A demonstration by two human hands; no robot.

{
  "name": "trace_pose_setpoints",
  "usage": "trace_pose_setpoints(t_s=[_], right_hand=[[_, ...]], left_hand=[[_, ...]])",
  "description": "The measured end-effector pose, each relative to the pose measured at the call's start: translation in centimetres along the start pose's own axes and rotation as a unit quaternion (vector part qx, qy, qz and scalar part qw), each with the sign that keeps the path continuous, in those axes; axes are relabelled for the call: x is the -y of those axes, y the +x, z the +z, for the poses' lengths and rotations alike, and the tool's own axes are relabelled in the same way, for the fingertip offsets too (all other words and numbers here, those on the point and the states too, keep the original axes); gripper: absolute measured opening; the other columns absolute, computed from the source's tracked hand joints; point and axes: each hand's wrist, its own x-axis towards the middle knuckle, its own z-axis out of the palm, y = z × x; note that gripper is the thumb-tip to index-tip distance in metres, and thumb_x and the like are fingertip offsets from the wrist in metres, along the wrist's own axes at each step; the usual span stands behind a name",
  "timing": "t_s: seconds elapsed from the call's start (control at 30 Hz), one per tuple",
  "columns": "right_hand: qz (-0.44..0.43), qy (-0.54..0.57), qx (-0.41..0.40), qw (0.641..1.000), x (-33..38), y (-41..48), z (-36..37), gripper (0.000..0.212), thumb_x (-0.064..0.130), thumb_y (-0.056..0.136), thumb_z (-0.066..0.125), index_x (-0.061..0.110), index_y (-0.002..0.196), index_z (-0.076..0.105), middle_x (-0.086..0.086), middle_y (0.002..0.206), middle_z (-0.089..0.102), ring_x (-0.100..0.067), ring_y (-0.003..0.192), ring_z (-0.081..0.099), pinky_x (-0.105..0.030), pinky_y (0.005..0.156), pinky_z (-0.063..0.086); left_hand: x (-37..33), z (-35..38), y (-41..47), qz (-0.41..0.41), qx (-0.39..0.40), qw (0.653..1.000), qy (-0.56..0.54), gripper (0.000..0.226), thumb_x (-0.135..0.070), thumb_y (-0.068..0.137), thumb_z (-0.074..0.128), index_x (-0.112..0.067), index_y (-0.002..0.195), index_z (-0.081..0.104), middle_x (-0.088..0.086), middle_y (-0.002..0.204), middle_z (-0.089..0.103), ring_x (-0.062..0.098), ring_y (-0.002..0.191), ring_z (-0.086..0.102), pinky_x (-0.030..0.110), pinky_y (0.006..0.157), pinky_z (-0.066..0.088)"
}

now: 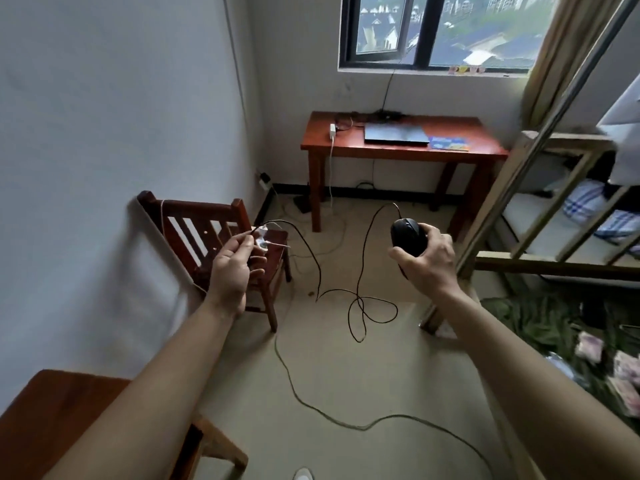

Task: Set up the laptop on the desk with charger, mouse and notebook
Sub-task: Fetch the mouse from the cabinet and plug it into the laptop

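My right hand (427, 259) grips a black wired mouse (408, 236) in mid-air. Its black cable (360, 299) hangs in loops between my hands, and my left hand (232, 259) pinches the cable's far end over the chair. Across the room a red-brown desk (381, 150) stands under the window. A closed dark laptop (396, 135) lies on it, with a blue notebook (449, 143) just to its right. A white charger block (332, 130) sits at the desk's left edge, its white cord hanging down.
A dark wooden chair (207, 216) stands against the left wall with white cables on its seat. A bunk bed frame (540, 209) fills the right side. A long cable (311, 403) snakes across the floor. Another wooden table corner (41, 410) is at the bottom left.
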Motion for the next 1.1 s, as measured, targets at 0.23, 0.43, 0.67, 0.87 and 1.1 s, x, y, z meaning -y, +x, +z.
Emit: trace_pose_setpoints(t_s=[0.23,0.43,0.67,0.87,1.1], right_hand=[[0.027,-0.024,-0.061,0.997,-0.1,14.0,1.6,0.068,0.039,0.074,0.082,0.023,0.133,0.053,0.001,0.114,0.042,-0.014,0.097,0.047,-0.024,0.086,0.036],[0.080,-0.026,-0.099,0.992,-5.5,25.4,3.1,0.070,0.044,0.072,0.082,0.026,0.132,0.053,0.004,0.114,0.042,-0.013,0.094,0.048,-0.024,0.085,0.037],[0.092,0.017,-0.110,0.989,-12.0,44.6,4.7,0.072,0.042,0.072,0.082,0.022,0.134,0.052,0.003,0.115,0.041,-0.014,0.095,0.049,-0.024,0.084,0.037],[0.089,0.037,-0.124,0.988,-12.4,61.7,2.5,0.072,0.043,0.073,0.082,0.022,0.135,0.052,0.003,0.115,0.042,-0.013,0.099,0.047,-0.021,0.089,0.035],[0.066,0.024,-0.127,0.989,-14.9,76.2,2.7,0.068,0.042,0.072,0.083,0.022,0.131,0.056,0.004,0.114,0.044,-0.010,0.102,0.047,-0.018,0.092,0.032]], left_hand=[[-2.2,8.4,17.0,-0.014,0.079,0.997,0.014,0.018,-0.022,0.105,0.048,-0.017,0.108,0.065,-0.002,0.077,0.065,0.009,0.067,0.061,0.023,0.059,0.048],[0.6,17.8,28.7,0.006,0.137,0.989,0.047,0.014,-0.020,0.105,0.049,-0.022,0.103,0.063,-0.003,0.069,0.071,0.009,0.059,0.063,0.019,0.052,0.049],[4.1,31.7,44.0,-0.004,0.147,0.987,0.062,0.017,-0.019,0.107,0.043,-0.023,0.098,0.057,-0.008,0.057,0.057,0.008,0.053,0.055,0.019,0.048,0.044],[1.1,43.6,55.9,0.029,0.144,0.989,0.025,0.020,-0.017,0.107,0.041,-0.022,0.095,0.056,-0.009,0.053,0.049,0.007,0.048,0.047,0.022,0.050,0.041],[1.3,53.1,67.6,0.054,0.119,0.991,0.022,0.017,-0.015,0.107,0.042,-0.020,0.097,0.054,-0.009,0.053,0.050,0.007,0.047,0.046,0.025,0.052,0.039]])
